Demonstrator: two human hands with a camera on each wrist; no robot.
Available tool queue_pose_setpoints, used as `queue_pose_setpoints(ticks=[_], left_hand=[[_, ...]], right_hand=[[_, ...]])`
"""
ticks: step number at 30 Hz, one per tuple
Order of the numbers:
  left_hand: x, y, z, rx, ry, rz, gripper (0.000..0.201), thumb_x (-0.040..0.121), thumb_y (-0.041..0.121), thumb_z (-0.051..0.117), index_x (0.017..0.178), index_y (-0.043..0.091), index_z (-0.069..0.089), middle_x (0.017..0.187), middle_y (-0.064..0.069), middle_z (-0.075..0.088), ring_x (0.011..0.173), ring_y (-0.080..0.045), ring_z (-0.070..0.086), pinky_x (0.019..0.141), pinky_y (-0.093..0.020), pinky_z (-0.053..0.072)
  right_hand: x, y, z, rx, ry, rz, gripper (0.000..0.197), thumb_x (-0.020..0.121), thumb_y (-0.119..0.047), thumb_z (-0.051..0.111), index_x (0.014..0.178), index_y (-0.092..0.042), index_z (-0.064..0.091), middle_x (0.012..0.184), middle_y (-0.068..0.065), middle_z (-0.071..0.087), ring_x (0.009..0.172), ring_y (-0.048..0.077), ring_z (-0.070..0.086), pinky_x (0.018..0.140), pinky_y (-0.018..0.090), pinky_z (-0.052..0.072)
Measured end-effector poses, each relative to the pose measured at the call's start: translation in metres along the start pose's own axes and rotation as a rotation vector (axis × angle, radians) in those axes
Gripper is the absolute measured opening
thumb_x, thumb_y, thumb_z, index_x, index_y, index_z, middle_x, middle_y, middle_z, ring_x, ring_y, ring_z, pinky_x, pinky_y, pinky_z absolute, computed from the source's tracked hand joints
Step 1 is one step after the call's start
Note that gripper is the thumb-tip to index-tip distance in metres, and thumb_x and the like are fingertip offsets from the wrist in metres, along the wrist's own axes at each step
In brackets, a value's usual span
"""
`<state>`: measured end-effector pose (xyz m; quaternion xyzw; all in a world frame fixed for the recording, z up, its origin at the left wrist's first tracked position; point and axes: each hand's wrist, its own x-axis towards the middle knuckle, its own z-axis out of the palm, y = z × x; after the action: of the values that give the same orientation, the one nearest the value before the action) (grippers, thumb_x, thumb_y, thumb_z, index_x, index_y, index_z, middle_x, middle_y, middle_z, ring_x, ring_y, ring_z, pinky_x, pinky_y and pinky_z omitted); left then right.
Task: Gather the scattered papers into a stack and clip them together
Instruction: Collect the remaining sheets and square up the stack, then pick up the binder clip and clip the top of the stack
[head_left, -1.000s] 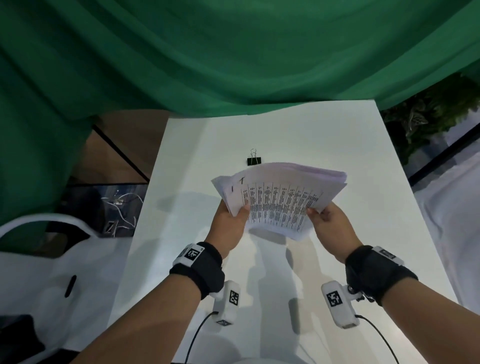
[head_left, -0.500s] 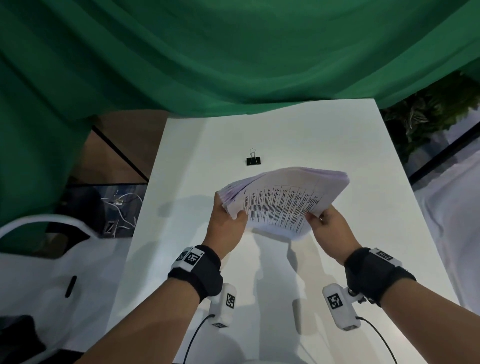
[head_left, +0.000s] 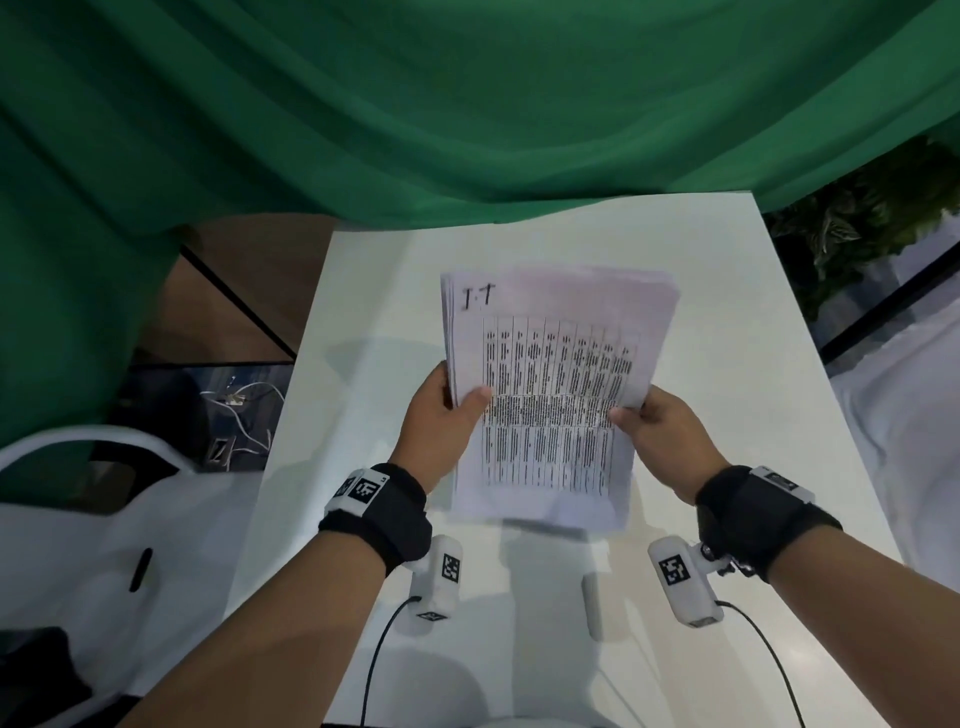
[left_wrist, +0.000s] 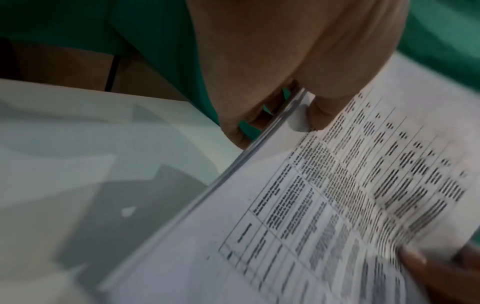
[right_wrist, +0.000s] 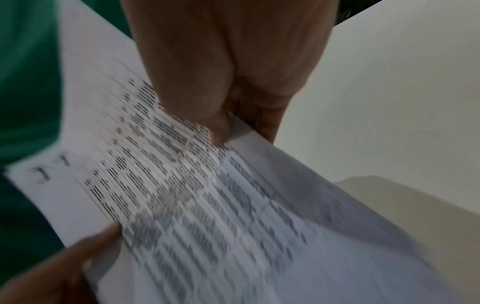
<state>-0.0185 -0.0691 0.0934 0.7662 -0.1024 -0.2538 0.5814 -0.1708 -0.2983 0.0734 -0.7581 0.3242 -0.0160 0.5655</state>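
A stack of printed papers (head_left: 556, 384) is held upright above the white table (head_left: 727, 322), its printed face toward me. My left hand (head_left: 441, 415) grips its left edge, thumb on the front, fingers behind. My right hand (head_left: 660, 431) grips the right edge the same way. In the left wrist view the stack of papers (left_wrist: 324, 216) shows its layered edge, pinched by my left hand (left_wrist: 293, 98). In the right wrist view my right hand (right_wrist: 228, 115) pinches the stack of papers (right_wrist: 207, 205). The black binder clip is hidden behind the sheets.
A green curtain (head_left: 467, 104) hangs behind the table's far edge. A white chair (head_left: 104, 519) stands to the left, and cables (head_left: 244, 410) lie on the floor there. Plants (head_left: 857, 218) are at the far right.
The stack has been turned from lying tilted and fanned to standing upright, with the sheets now squared together. It now covers the binder clip that showed on the table before.
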Motion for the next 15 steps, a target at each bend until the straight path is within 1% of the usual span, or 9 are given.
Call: queue_pose_setpoints(ticks=[3,5,7,8,9,11,12,13,15], left_hand=[[0.006,0.003,-0.012,-0.241,-0.101,-0.155,0.032,0.103,0.019,0.066,0.135,0.023,0.064,0.13,0.002,0.075,0.122,-0.018,0.07,0.111,-0.043,0.052],[0.01,-0.004,-0.02,-0.304,-0.19,-0.281,0.042,0.104,0.029,0.064,0.145,0.024,0.058,0.138,0.003,0.071,0.13,-0.02,0.065,0.116,-0.048,0.046],[0.012,-0.014,-0.027,-0.296,-0.25,-0.34,0.056,0.1,0.043,0.066,0.152,0.029,0.05,0.146,0.007,0.065,0.139,-0.02,0.057,0.121,-0.05,0.039],[0.013,-0.019,-0.029,-0.294,-0.273,-0.347,0.063,0.096,0.048,0.066,0.154,0.032,0.048,0.148,0.009,0.063,0.142,-0.019,0.054,0.123,-0.051,0.037],[0.012,-0.022,-0.031,-0.283,-0.283,-0.339,0.065,0.095,0.05,0.065,0.155,0.033,0.046,0.149,0.011,0.062,0.143,-0.018,0.053,0.123,-0.051,0.036],[0.012,-0.027,-0.034,-0.25,-0.263,-0.299,0.056,0.102,0.044,0.06,0.155,0.031,0.047,0.149,0.013,0.061,0.143,-0.015,0.052,0.125,-0.048,0.034],[0.012,-0.03,-0.036,-0.235,-0.243,-0.274,0.051,0.106,0.04,0.057,0.155,0.029,0.047,0.149,0.013,0.061,0.143,-0.013,0.053,0.125,-0.047,0.033],[0.012,-0.033,-0.039,-0.218,-0.221,-0.252,0.049,0.108,0.037,0.054,0.155,0.028,0.047,0.149,0.012,0.061,0.142,-0.012,0.053,0.126,-0.046,0.032],[0.013,-0.037,-0.046,-0.189,-0.192,-0.218,0.047,0.109,0.035,0.052,0.155,0.027,0.047,0.15,0.013,0.061,0.142,-0.011,0.053,0.126,-0.045,0.033]], right_hand=[[0.011,-0.01,-0.006,0.089,-0.184,0.154,0.008,0.103,-0.007,0.063,0.099,-0.01,0.069,0.088,0.003,0.07,0.085,0.022,0.065,0.082,0.038,0.055],[0.016,-0.016,-0.008,0.106,-0.288,0.226,0.014,0.104,-0.004,0.062,0.091,-0.009,0.065,0.075,0.001,0.068,0.071,0.016,0.064,0.073,0.032,0.054],[0.021,-0.02,-0.009,0.102,-0.34,0.26,0.02,0.105,-0.003,0.06,0.087,-0.011,0.064,0.067,-0.004,0.069,0.059,0.008,0.064,0.064,0.026,0.054],[0.023,-0.022,-0.008,0.1,-0.359,0.267,0.02,0.105,-0.004,0.06,0.087,-0.012,0.065,0.07,-0.002,0.069,0.06,0.009,0.065,0.064,0.025,0.054],[0.026,-0.024,-0.007,0.099,-0.377,0.277,0.018,0.104,-0.004,0.061,0.089,-0.011,0.066,0.076,0.002,0.069,0.065,0.012,0.065,0.067,0.027,0.055],[0.033,-0.024,-0.002,0.1,-0.405,0.298,0.008,0.104,-0.006,0.062,0.098,-0.007,0.068,0.092,0.013,0.067,0.082,0.023,0.064,0.082,0.035,0.056],[0.036,-0.026,0.001,0.101,-0.42,0.308,0.006,0.104,-0.008,0.063,0.104,-0.005,0.068,0.099,0.018,0.066,0.09,0.028,0.061,0.088,0.041,0.054],[0.04,-0.028,0.005,0.092,-0.44,0.312,0.011,0.103,-0.009,0.064,0.11,-0.002,0.068,0.104,0.022,0.065,0.095,0.03,0.06,0.091,0.043,0.053],[0.05,-0.033,0.013,0.072,-0.499,0.326,0.025,0.102,-0.015,0.067,0.118,0.004,0.064,0.106,0.028,0.063,0.098,0.03,0.058,0.092,0.045,0.053]])
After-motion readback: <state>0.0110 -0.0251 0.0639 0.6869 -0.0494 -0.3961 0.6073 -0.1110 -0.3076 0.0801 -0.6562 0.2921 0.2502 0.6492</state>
